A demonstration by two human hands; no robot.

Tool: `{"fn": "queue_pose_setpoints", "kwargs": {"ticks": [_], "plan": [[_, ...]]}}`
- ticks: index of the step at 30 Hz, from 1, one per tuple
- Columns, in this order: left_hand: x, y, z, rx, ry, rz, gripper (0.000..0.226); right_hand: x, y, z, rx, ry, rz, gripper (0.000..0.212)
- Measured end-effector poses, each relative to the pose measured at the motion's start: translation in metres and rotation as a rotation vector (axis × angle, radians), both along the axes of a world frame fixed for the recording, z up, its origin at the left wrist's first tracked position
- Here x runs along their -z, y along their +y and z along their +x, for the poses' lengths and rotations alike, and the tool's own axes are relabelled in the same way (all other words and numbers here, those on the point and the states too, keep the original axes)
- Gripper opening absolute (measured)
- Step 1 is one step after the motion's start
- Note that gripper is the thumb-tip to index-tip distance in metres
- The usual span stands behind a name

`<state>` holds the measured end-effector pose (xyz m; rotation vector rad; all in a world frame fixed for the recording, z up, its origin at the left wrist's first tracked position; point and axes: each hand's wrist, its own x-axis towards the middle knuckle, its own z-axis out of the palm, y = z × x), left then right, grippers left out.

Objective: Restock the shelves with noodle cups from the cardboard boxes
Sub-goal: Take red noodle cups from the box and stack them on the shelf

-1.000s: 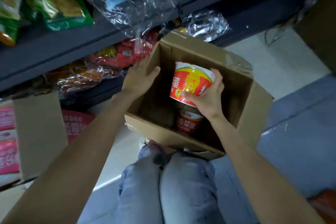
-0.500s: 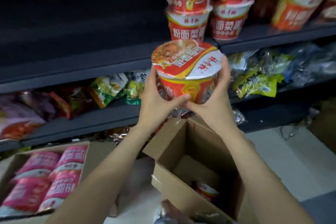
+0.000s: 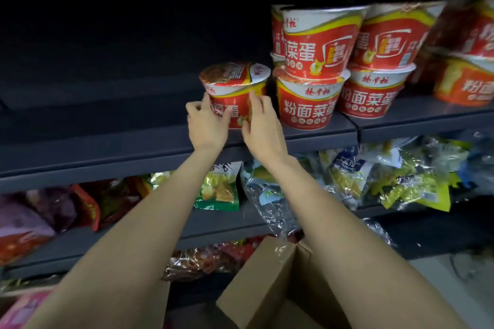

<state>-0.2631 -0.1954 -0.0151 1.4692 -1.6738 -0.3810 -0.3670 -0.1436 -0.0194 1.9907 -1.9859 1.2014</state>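
Cup [image 3: 235, 93], gripped at its sides by left hand [image 3: 207, 123] and right hand [image 3: 263, 125], should sit flat on the shelf [image 3: 107, 141] beside the stack [image 3: 310, 99] right of them before they let go.

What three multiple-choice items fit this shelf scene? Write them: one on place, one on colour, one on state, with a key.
1. Where is the red round noodle cup held by both hands?
A. inside the brown cardboard box
B. on the dark shelf, left of the stacked red cups
C. on the floor

2. What colour is the snack bag just below the left forearm?
A. green
B. black
C. orange

3. How do the hands meet the cup?
A. both hang away from it
B. only the right touches it
C. the left hand and right hand grip its sides

Key: B, it sits at the dark shelf edge beside the stacked red cups; A, the snack bag is green; C, fingers curl on both sides.
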Motion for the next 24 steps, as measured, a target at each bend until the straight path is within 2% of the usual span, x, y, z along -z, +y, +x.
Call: {"fn": "queue_pose_setpoints", "kwargs": {"ticks": [2, 4, 7, 11, 14, 16, 18, 22, 24], "plan": [[-0.008, -0.024, -0.008, 0.098, 0.168, 0.123, 0.037, 0.002, -0.021, -0.005, -0.055, 0.129, 0.105, 0.058], [-0.017, -0.033, -0.014, 0.171, 0.317, 0.177, 0.036, 0.003, -0.036, -0.013, -0.071, 0.174, 0.131, 0.051], [-0.014, -0.012, -0.011, 0.226, 0.253, 0.042, 0.035, 0.016, -0.023, -0.019, -0.072, 0.041, 0.007, 0.045], [0.024, 0.047, 0.006, 0.315, 0.263, -0.227, 0.026, 0.056, 0.045, -0.019, -0.028, -0.045, -0.175, 0.035], [0.066, 0.098, 0.015, 0.426, 0.251, -0.294, 0.021, 0.095, 0.113, -0.026, -0.023, -0.101, -0.144, 0.031], [0.102, 0.129, 0.019, 0.498, 0.165, -0.227, 0.022, 0.131, 0.158, -0.038, -0.011, -0.147, -0.020, 0.028], [0.145, 0.151, 0.020, 0.561, -0.013, -0.081, 0.027, 0.175, 0.200, -0.053, 0.043, -0.251, 0.177, 0.024], [0.222, 0.171, 0.007, 0.617, -0.572, 0.346, 0.060, 0.255, 0.261, -0.082, 0.207, -0.384, 0.470, 0.022], [0.248, 0.172, -0.003, 0.593, -0.622, 0.543, 0.062, 0.283, 0.280, -0.091, 0.262, -0.387, 0.591, 0.023]]}}
